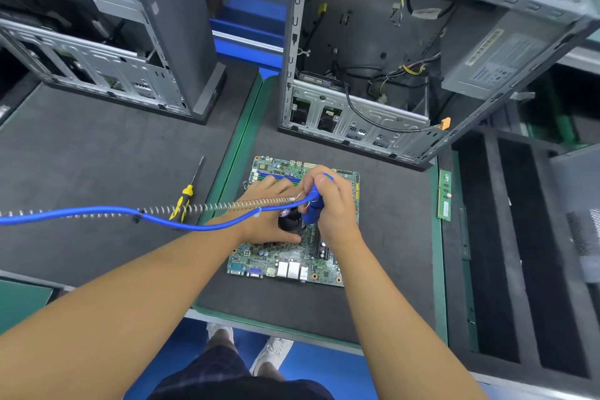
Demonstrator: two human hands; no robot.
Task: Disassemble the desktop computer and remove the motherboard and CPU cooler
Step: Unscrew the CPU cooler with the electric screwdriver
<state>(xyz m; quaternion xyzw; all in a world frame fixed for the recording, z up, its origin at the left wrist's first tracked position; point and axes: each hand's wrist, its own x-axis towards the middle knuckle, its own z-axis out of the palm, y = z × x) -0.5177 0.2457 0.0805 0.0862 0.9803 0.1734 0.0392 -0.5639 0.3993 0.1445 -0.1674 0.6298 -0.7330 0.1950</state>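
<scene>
Motherboard out of case, flat on tabletop mat, ports toward person. Cooler mid-board, directly under driver, between both hands. Right hand: fingers wrapped round upright blue driver. Left hand: fingers fairly straight, pressing cooler's left side. Labels too blurred to read.
</scene>
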